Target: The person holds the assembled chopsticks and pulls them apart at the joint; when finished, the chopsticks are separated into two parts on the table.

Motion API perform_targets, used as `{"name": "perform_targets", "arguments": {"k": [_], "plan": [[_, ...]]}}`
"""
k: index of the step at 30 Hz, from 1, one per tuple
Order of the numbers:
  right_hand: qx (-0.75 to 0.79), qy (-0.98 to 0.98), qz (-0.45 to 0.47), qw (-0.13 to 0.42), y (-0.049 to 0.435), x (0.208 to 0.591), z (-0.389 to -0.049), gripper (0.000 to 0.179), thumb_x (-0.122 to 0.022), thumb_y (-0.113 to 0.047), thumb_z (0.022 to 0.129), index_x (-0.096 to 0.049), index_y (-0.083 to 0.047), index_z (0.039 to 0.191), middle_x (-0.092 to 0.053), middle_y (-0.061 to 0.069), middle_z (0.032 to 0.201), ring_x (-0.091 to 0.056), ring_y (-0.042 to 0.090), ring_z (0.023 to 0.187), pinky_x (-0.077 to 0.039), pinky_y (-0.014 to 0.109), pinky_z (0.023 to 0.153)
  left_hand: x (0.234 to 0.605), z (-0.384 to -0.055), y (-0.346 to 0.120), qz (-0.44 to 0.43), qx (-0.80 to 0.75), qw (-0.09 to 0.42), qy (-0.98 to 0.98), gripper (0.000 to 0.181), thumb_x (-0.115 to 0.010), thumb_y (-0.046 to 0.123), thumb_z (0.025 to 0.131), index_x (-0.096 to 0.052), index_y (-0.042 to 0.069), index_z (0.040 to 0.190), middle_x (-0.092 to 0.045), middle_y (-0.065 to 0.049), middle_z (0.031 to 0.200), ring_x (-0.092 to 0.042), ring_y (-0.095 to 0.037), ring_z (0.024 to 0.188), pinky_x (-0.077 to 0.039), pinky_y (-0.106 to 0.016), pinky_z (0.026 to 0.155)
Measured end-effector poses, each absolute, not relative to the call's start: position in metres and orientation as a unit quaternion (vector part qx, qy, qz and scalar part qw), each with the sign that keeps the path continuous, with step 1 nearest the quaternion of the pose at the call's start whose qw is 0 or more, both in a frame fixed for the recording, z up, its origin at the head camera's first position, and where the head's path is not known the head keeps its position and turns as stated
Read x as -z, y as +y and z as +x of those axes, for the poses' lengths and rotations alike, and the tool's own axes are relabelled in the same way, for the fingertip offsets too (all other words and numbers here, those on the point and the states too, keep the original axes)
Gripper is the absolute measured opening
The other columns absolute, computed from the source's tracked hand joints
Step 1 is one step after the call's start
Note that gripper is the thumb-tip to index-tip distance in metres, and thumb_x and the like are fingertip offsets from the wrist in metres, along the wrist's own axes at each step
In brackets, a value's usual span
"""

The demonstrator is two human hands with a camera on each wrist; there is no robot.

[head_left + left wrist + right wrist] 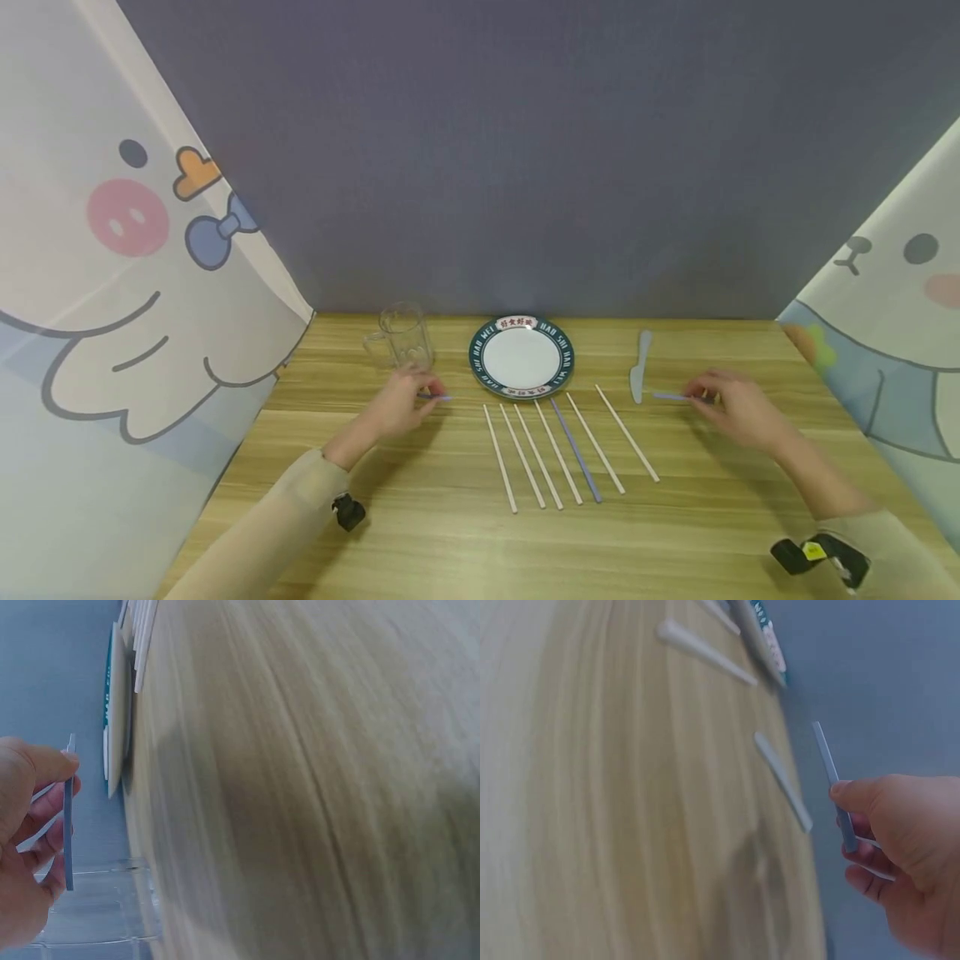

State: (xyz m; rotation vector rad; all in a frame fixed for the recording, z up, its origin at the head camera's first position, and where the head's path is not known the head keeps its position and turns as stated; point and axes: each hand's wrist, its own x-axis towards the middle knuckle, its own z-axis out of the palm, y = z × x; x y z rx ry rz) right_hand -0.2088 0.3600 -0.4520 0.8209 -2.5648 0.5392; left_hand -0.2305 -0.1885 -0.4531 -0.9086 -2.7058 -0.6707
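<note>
My left hand [418,397] hovers just in front of a clear glass mug [401,337] and pinches a short blue stick [439,397] between thumb and fingers. In the left wrist view the blue stick [68,825] stands out from the fingertips [64,787], with something white behind it in the hand. My right hand [699,395] pinches another blue stick [670,397] just right of a pale blue knife [640,367]. In the right wrist view that stick [831,776] is held above the knife [781,780]. A white plate with a dark green rim [564,360] lies between the hands.
Several white sticks [525,454] and one blue stick [576,450] lie side by side in front of the plate on the wooden table [450,533]. Cartoon-printed curtains [112,333] close both sides and a grey wall [525,167] stands behind.
</note>
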Motion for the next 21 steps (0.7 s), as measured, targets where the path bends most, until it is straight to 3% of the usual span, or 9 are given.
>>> {"name": "perform_targets", "arguments": {"k": [2, 6, 21], "plan": [[-0.197, -0.915, 0.293, 0.196, 0.363, 0.458, -0.210, 0.029, -0.088, 0.008, 0.074, -0.076, -0.013, 0.091, -0.067, -0.008, 0.087, -0.056, -0.002, 0.074, -0.049, 0.024, 0.058, 0.456, -0.232, -0.189, -0.307, 0.227, 0.096, -0.919, 0.007, -0.082, 0.009, 0.091, -0.077, 0.013, 0.093, -0.077, 0.001, 0.093, -0.067, -0.019, 0.093, -0.057, -0.049, 0.097], [-0.199, -0.919, 0.283, 0.191, 0.367, 0.472, -0.212, 0.026, -0.088, 0.005, 0.075, -0.076, -0.013, 0.090, -0.065, -0.007, 0.087, -0.056, -0.003, 0.075, -0.051, 0.023, 0.059, 0.463, -0.233, -0.191, -0.302, 0.227, 0.071, -0.923, 0.006, -0.082, 0.010, 0.091, -0.077, 0.014, 0.093, -0.077, 0.002, 0.095, -0.064, -0.018, 0.093, -0.057, -0.040, 0.087], [-0.184, -0.934, 0.257, 0.169, 0.372, 0.496, -0.209, 0.025, -0.089, -0.002, 0.080, -0.075, -0.021, 0.089, -0.069, -0.009, 0.090, -0.060, 0.002, 0.080, -0.054, 0.028, 0.066, 0.483, -0.237, -0.195, -0.302, 0.217, 0.046, -0.927, 0.006, -0.079, 0.019, 0.096, -0.078, 0.013, 0.095, -0.077, 0.005, 0.096, -0.065, -0.013, 0.093, -0.057, -0.035, 0.088]]}}
